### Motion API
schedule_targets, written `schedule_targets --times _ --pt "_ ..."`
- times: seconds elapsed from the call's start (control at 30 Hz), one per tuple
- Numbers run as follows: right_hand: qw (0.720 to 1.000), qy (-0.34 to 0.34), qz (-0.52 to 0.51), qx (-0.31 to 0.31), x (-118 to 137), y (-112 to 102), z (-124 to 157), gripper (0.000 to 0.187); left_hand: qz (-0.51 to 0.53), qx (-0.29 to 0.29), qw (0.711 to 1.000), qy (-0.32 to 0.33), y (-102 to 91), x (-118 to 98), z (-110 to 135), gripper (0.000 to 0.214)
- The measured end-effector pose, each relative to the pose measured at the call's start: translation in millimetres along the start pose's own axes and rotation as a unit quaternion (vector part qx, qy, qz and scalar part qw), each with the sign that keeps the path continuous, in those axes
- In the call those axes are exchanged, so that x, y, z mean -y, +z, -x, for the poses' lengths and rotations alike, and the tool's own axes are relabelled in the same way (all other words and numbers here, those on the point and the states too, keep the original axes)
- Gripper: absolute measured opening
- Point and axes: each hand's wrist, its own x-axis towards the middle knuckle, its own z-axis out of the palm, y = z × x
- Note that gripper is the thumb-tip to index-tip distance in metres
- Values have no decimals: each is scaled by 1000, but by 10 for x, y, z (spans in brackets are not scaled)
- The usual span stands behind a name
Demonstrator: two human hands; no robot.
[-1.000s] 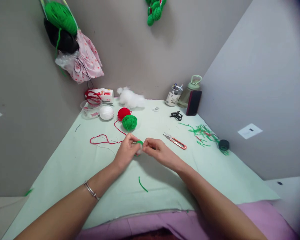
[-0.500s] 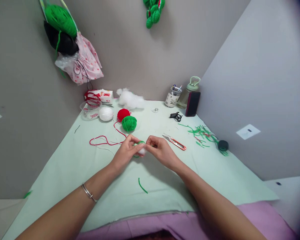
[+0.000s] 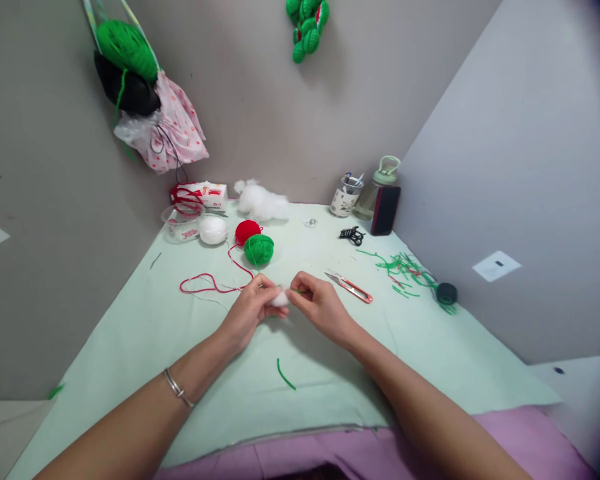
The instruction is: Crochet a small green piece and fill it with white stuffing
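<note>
In the head view, my left hand is closed around a small, soft white piece, held just above the table. Whether it is stuffing or worked yarn I cannot tell. My right hand meets it from the right, thumb and forefinger pinched together, with a short bit of green yarn showing between them. The hand hides the rest of what it grips. Beyond my left hand lie a green yarn ball and a red yarn ball. Orange thread snips rest right of my right hand.
A white yarn ball, a clear tub and fluffy stuffing stand behind. Green yarn scraps, black tape, a black hair claw, a phone and a bottle occupy the right. A green strand lies in front.
My left fingers have shifted on the white piece, and the green seen at its top is now hidden. The right hand stays pinched beside it. The view has tilted slightly upward.
</note>
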Motion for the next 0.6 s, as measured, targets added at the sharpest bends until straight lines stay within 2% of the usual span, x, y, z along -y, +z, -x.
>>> schedule_targets --times 0.13,0.33,0.47,0.6 --pt "1000 10 14 -3 -61 -82 -48 28 3 18 1000 6 11 -25 25 46" --pt "998 13 18 56 31 -64 24 41 -44 -18 998 32 -21 54 -42 41" --pt "999 4 18 31 148 78 121 37 -68 -52 994 67 23 111 -63 36" --pt "999 22 -33 6 180 134 120 37 -67 -61 991 102 86 75 16 30"
